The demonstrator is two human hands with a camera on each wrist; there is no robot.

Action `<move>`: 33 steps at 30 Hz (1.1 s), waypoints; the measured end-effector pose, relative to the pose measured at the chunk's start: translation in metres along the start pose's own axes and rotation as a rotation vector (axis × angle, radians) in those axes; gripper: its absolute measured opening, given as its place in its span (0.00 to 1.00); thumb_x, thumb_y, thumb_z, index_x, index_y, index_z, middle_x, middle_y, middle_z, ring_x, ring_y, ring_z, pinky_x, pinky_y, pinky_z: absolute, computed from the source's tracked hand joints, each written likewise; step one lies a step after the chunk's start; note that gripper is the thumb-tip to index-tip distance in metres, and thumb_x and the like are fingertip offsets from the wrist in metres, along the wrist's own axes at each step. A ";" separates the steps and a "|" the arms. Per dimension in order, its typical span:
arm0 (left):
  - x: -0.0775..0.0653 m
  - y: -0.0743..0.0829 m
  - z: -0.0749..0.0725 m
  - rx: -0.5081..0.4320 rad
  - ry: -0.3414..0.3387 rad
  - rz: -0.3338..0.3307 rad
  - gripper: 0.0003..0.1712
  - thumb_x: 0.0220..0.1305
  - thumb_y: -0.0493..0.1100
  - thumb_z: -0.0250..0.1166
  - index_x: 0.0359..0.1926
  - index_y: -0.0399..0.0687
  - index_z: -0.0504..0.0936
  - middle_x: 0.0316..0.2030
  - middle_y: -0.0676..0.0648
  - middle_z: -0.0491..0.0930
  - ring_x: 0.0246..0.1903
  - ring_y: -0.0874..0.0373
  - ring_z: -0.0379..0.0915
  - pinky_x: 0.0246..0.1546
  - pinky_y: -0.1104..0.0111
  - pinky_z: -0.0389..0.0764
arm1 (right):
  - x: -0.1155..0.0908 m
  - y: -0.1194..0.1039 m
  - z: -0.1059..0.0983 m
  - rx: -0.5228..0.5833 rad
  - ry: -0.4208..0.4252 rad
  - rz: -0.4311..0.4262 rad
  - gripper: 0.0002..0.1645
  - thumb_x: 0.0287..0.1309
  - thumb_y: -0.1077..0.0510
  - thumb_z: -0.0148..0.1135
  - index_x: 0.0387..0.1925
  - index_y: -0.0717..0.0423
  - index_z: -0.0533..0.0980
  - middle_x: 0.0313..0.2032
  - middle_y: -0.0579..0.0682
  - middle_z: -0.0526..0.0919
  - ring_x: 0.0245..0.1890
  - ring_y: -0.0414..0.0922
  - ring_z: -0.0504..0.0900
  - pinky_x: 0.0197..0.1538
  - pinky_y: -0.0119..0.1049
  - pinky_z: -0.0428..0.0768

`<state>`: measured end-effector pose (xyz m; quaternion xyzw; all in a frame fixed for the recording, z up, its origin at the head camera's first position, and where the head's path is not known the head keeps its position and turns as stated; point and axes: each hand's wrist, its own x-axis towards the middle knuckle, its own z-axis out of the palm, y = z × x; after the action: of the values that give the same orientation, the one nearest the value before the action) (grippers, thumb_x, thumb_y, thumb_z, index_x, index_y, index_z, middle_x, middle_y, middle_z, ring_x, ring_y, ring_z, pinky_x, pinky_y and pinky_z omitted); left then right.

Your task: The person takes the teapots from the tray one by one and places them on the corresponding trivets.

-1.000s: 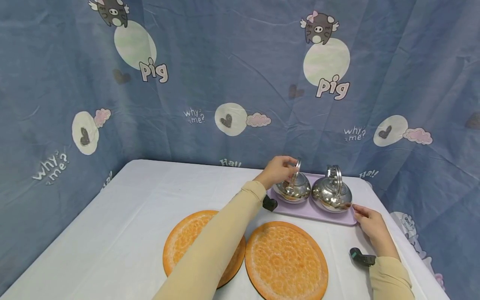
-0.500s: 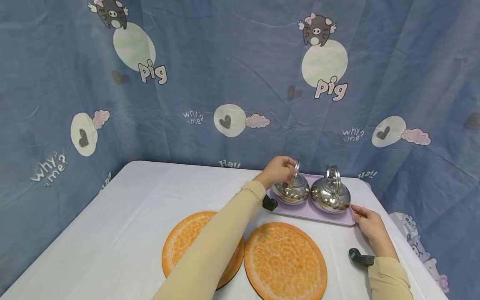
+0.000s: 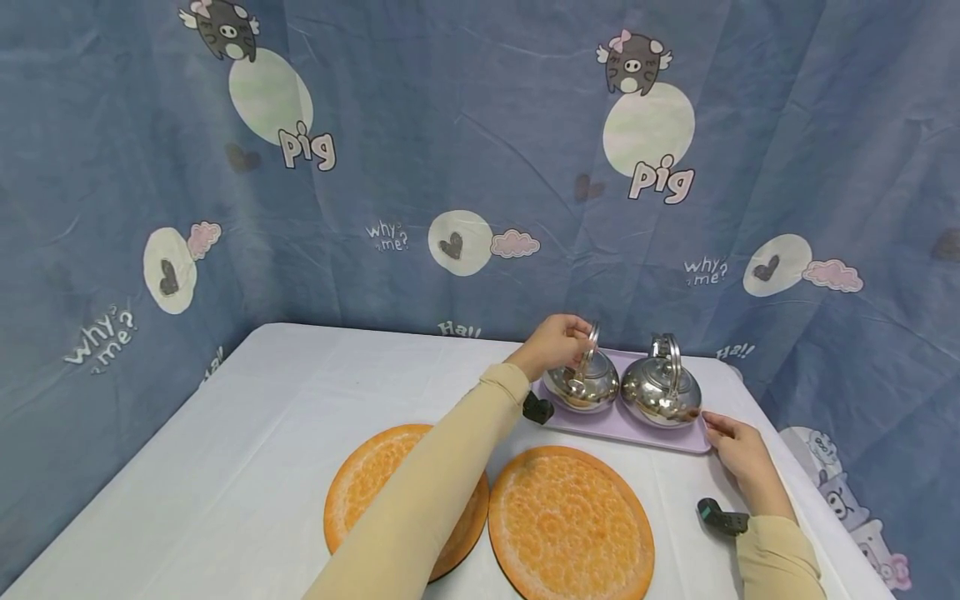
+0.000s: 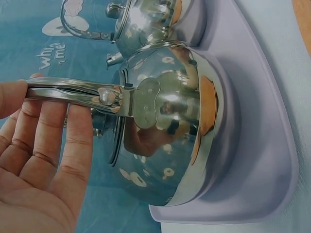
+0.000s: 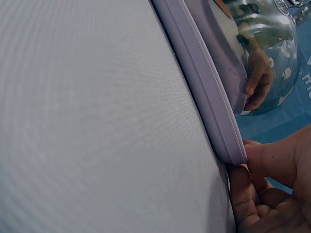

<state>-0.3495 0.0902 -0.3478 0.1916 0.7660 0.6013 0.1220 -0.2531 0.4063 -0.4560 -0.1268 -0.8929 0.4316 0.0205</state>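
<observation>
From where I watch, the left kettle [image 3: 585,390] sits upright on a lilac tray [image 3: 618,428], its raised handle [image 4: 73,90] pinched between thumb and nearly straight fingers of the left hand [image 3: 553,343]. Just beside it on the tray I see the right kettle [image 3: 662,396]. The right hand [image 3: 742,454] pinches the tray's near right corner, fingers bent. Nearer me, two round pizza-patterned boards [image 3: 572,525] lie on the white table [image 3: 255,433].

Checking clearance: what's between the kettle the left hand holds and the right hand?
The second kettle, standing on the lilac tray, whose corner the right hand pinches. Shows in the head view.
</observation>
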 end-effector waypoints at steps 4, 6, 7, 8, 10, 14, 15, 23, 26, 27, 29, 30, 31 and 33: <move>-0.002 0.000 -0.001 0.002 -0.004 0.001 0.13 0.69 0.36 0.63 0.53 0.38 0.79 0.40 0.46 0.82 0.36 0.53 0.81 0.40 0.64 0.87 | 0.000 0.000 0.000 -0.004 0.004 -0.008 0.28 0.73 0.64 0.46 0.70 0.71 0.63 0.63 0.71 0.71 0.54 0.46 0.73 0.38 0.16 0.71; -0.003 0.000 -0.002 0.004 -0.007 0.003 0.14 0.70 0.37 0.62 0.54 0.39 0.78 0.41 0.46 0.81 0.37 0.52 0.81 0.41 0.63 0.87 | 0.000 0.000 0.000 -0.007 0.005 -0.008 0.27 0.73 0.64 0.46 0.70 0.71 0.63 0.63 0.71 0.72 0.50 0.40 0.73 0.37 0.15 0.71; -0.004 0.000 -0.003 0.003 -0.008 0.004 0.14 0.70 0.37 0.62 0.54 0.39 0.78 0.41 0.46 0.81 0.37 0.52 0.81 0.41 0.62 0.87 | -0.001 0.000 0.000 -0.007 0.006 -0.008 0.27 0.73 0.64 0.46 0.70 0.71 0.63 0.63 0.71 0.72 0.48 0.37 0.73 0.37 0.15 0.71; -0.004 0.000 -0.003 -0.001 -0.008 0.005 0.14 0.70 0.37 0.62 0.54 0.38 0.78 0.41 0.46 0.81 0.38 0.51 0.81 0.41 0.62 0.87 | -0.001 0.000 0.000 -0.008 0.005 -0.005 0.28 0.73 0.64 0.46 0.70 0.71 0.63 0.63 0.71 0.72 0.47 0.36 0.72 0.37 0.14 0.71; -0.004 -0.001 -0.003 -0.003 -0.007 0.006 0.14 0.70 0.37 0.63 0.54 0.38 0.78 0.41 0.46 0.81 0.38 0.51 0.82 0.40 0.62 0.87 | -0.001 -0.001 0.000 -0.006 0.006 -0.005 0.28 0.73 0.64 0.46 0.70 0.71 0.63 0.63 0.71 0.72 0.47 0.35 0.71 0.37 0.14 0.71; -0.005 -0.002 -0.004 -0.003 -0.002 0.012 0.15 0.70 0.37 0.62 0.55 0.38 0.78 0.42 0.45 0.82 0.38 0.51 0.82 0.39 0.64 0.86 | -0.001 -0.001 0.001 -0.003 0.004 0.000 0.28 0.72 0.64 0.46 0.70 0.71 0.63 0.64 0.71 0.71 0.51 0.41 0.72 0.37 0.14 0.70; -0.006 -0.002 -0.005 -0.004 -0.002 0.012 0.15 0.70 0.37 0.62 0.56 0.38 0.78 0.43 0.45 0.82 0.39 0.51 0.82 0.39 0.64 0.86 | -0.001 -0.001 0.001 -0.002 0.007 -0.004 0.28 0.72 0.64 0.46 0.70 0.71 0.63 0.64 0.71 0.71 0.53 0.44 0.73 0.37 0.14 0.70; -0.009 0.000 -0.008 -0.050 -0.003 0.017 0.16 0.70 0.35 0.62 0.56 0.36 0.77 0.44 0.43 0.83 0.43 0.48 0.83 0.40 0.63 0.87 | -0.002 -0.002 0.002 0.004 0.009 0.003 0.28 0.72 0.65 0.45 0.70 0.71 0.63 0.64 0.71 0.71 0.60 0.53 0.71 0.36 0.13 0.70; -0.012 0.000 -0.011 -0.061 -0.008 0.027 0.16 0.70 0.35 0.62 0.56 0.36 0.77 0.43 0.43 0.83 0.43 0.48 0.83 0.40 0.63 0.87 | -0.002 -0.002 0.002 -0.005 0.014 -0.001 0.28 0.72 0.65 0.46 0.69 0.72 0.64 0.63 0.71 0.72 0.55 0.48 0.72 0.36 0.13 0.70; -0.013 0.001 -0.012 -0.061 -0.010 0.031 0.16 0.70 0.35 0.62 0.56 0.36 0.77 0.43 0.43 0.83 0.42 0.49 0.83 0.40 0.63 0.87 | -0.002 -0.002 0.001 -0.006 0.014 -0.003 0.28 0.72 0.64 0.47 0.69 0.72 0.64 0.63 0.71 0.72 0.54 0.47 0.73 0.36 0.14 0.71; -0.015 0.001 -0.014 -0.065 -0.014 0.035 0.16 0.71 0.36 0.62 0.56 0.35 0.77 0.43 0.44 0.83 0.41 0.50 0.83 0.40 0.63 0.87 | -0.001 -0.002 0.001 -0.011 0.013 0.001 0.28 0.72 0.64 0.47 0.69 0.71 0.64 0.63 0.71 0.72 0.54 0.46 0.72 0.36 0.14 0.71; -0.016 0.001 -0.014 -0.067 -0.015 0.037 0.16 0.71 0.36 0.62 0.56 0.35 0.77 0.43 0.44 0.83 0.40 0.51 0.82 0.39 0.64 0.87 | -0.002 -0.002 0.001 -0.013 0.012 0.003 0.28 0.72 0.64 0.47 0.70 0.71 0.64 0.63 0.70 0.72 0.54 0.46 0.72 0.36 0.14 0.71; -0.017 0.001 -0.015 -0.067 -0.018 0.038 0.16 0.71 0.36 0.62 0.56 0.35 0.76 0.42 0.44 0.83 0.40 0.52 0.82 0.39 0.64 0.87 | -0.002 -0.002 0.001 -0.018 0.011 0.005 0.28 0.72 0.64 0.47 0.70 0.71 0.64 0.63 0.70 0.72 0.55 0.47 0.72 0.36 0.14 0.70; -0.018 0.001 -0.016 -0.077 -0.022 0.043 0.15 0.70 0.35 0.62 0.56 0.34 0.76 0.41 0.44 0.83 0.40 0.51 0.82 0.39 0.63 0.87 | -0.002 -0.003 0.000 -0.016 0.007 0.010 0.28 0.73 0.64 0.47 0.70 0.70 0.63 0.64 0.70 0.71 0.57 0.50 0.71 0.36 0.14 0.70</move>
<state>-0.3399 0.0683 -0.3432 0.2097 0.7365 0.6308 0.1251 -0.2514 0.4040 -0.4539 -0.1328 -0.8957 0.4238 0.0206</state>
